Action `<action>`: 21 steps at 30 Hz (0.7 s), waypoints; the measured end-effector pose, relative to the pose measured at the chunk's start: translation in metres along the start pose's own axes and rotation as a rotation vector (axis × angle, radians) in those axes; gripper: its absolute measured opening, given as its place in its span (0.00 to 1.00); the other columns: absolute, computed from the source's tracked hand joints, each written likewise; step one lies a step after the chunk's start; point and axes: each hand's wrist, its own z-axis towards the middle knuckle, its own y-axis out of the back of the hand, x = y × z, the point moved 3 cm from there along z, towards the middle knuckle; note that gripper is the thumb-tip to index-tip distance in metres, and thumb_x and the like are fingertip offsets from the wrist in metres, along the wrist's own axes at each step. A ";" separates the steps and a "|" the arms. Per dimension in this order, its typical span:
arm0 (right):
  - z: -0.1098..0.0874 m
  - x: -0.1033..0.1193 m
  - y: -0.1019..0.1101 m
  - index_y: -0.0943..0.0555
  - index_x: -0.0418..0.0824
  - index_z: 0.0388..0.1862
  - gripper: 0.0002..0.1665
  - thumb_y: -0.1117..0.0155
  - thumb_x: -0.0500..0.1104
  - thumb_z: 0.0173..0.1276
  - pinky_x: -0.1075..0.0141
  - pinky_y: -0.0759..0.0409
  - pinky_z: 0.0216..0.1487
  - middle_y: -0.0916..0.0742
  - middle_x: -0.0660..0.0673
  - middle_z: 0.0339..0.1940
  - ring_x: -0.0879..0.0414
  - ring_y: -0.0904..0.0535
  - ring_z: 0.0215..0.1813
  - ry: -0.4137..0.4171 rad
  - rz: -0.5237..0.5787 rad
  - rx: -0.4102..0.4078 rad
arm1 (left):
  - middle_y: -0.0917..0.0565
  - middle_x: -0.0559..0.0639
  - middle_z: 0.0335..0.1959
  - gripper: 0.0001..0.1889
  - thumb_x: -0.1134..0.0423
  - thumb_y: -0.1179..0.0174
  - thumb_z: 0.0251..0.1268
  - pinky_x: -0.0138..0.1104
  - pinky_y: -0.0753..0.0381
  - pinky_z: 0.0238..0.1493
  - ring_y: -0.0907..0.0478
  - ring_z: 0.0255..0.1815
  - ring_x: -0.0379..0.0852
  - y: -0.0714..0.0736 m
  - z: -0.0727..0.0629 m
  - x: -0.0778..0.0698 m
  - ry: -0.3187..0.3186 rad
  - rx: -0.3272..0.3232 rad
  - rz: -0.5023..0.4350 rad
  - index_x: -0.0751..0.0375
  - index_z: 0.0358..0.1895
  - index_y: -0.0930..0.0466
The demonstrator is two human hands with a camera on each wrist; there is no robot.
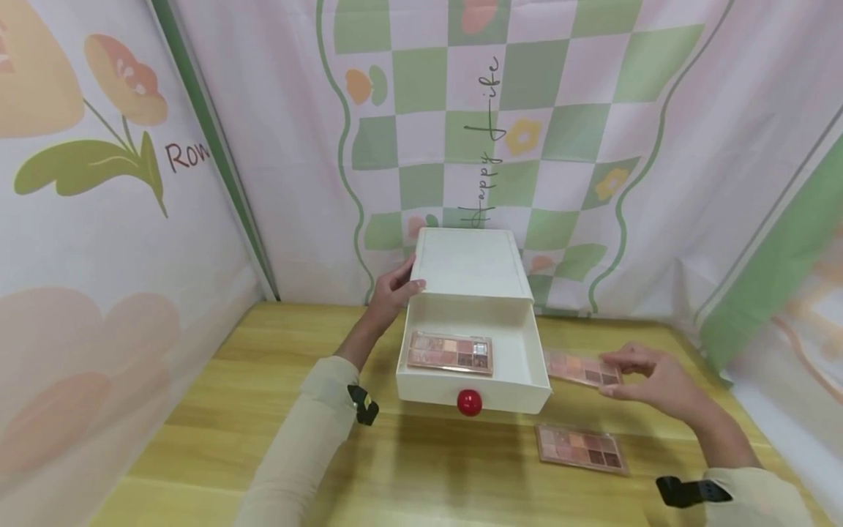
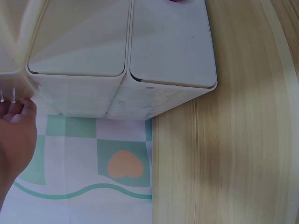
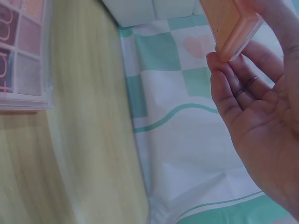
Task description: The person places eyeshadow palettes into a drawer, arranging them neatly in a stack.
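A white drawer unit (image 1: 470,260) stands against the back curtain, its top drawer (image 1: 421,386) pulled out by a red knob (image 1: 470,402) side. My left hand (image 1: 394,293) holds the unit's upper left side, thumb over the top edge and fingers along the side. One eyeshadow palette (image 1: 450,353) lies in the drawer, toward the left. To the right of the drawer, my right hand (image 1: 648,377) pinches the right end of a second palette (image 1: 573,366) between thumb and fingers; the drawer hides its left end. In the right wrist view, that palette (image 3: 229,25) is tilted.
A third eyeshadow palette (image 1: 579,448) lies on the wooden table (image 1: 263,424) in front of my right hand. Two lower levels (image 2: 173,42) of the unit show below the open drawer in the left wrist view. A checked curtain (image 1: 494,132) hangs behind.
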 end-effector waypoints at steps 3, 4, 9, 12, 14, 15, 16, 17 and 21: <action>0.000 0.003 0.002 0.16 0.32 0.56 0.29 0.20 0.37 0.54 0.78 0.20 0.46 0.16 0.59 0.42 0.80 0.24 0.47 0.002 -0.001 0.004 | 0.40 0.59 0.82 0.37 0.60 0.44 0.69 0.43 0.34 0.81 0.37 0.81 0.56 0.000 0.000 0.000 0.002 -0.005 0.005 0.63 0.79 0.45; 0.000 0.003 0.003 0.16 0.33 0.56 0.29 0.20 0.37 0.54 0.78 0.19 0.46 0.16 0.60 0.42 0.80 0.23 0.48 -0.002 0.000 0.003 | 0.40 0.59 0.82 0.37 0.60 0.44 0.69 0.43 0.34 0.81 0.37 0.81 0.56 0.000 0.000 0.000 0.002 -0.005 0.004 0.63 0.79 0.45; 0.000 0.008 0.008 0.16 0.32 0.56 0.29 0.20 0.37 0.54 0.79 0.20 0.46 0.17 0.64 0.43 0.80 0.24 0.48 0.001 0.003 -0.001 | 0.41 0.60 0.82 0.37 0.61 0.44 0.69 0.43 0.34 0.81 0.38 0.81 0.56 0.000 0.000 0.000 -0.004 -0.002 -0.004 0.64 0.79 0.45; 0.000 0.012 0.010 0.17 0.29 0.55 0.29 0.21 0.33 0.53 0.80 0.20 0.44 0.17 0.64 0.41 0.77 0.22 0.45 0.030 0.031 -0.019 | 0.41 0.59 0.82 0.37 0.61 0.44 0.69 0.43 0.34 0.81 0.38 0.81 0.57 0.000 0.001 0.000 -0.006 0.002 -0.004 0.64 0.79 0.45; 0.000 0.015 0.011 0.17 0.28 0.54 0.28 0.21 0.31 0.52 0.80 0.21 0.43 0.16 0.63 0.40 0.74 0.22 0.44 0.051 0.048 -0.029 | 0.41 0.59 0.82 0.37 0.61 0.43 0.69 0.43 0.34 0.81 0.38 0.81 0.57 0.000 0.001 0.000 -0.006 0.002 -0.004 0.64 0.79 0.45; 0.000 0.017 0.012 0.17 0.27 0.54 0.28 0.21 0.31 0.51 0.81 0.21 0.43 0.16 0.63 0.40 0.73 0.21 0.43 0.064 0.049 -0.033 | 0.41 0.59 0.82 0.37 0.61 0.43 0.69 0.43 0.34 0.81 0.38 0.81 0.56 0.000 0.001 0.000 -0.006 0.002 -0.004 0.64 0.79 0.45; 0.000 0.018 0.012 0.17 0.27 0.53 0.28 0.21 0.31 0.51 0.81 0.21 0.43 0.16 0.63 0.40 0.72 0.21 0.43 0.073 0.052 -0.035 | 0.41 0.59 0.82 0.37 0.61 0.43 0.69 0.43 0.34 0.81 0.38 0.81 0.56 0.000 0.001 0.000 -0.006 0.002 -0.005 0.64 0.79 0.45; 0.000 0.019 0.013 0.17 0.28 0.53 0.28 0.21 0.31 0.51 0.83 0.22 0.44 0.16 0.63 0.40 0.72 0.21 0.43 0.081 0.048 -0.036 | 0.41 0.59 0.82 0.37 0.61 0.43 0.69 0.43 0.34 0.81 0.38 0.81 0.56 0.000 0.001 0.000 -0.007 0.001 -0.006 0.64 0.79 0.45; -0.001 0.024 0.018 0.16 0.29 0.53 0.29 0.20 0.30 0.49 0.87 0.25 0.48 0.16 0.63 0.41 0.71 0.21 0.43 0.101 0.035 -0.043 | 0.41 0.58 0.82 0.37 0.61 0.43 0.70 0.42 0.34 0.81 0.38 0.81 0.56 0.001 0.000 0.001 -0.008 0.007 -0.013 0.64 0.79 0.45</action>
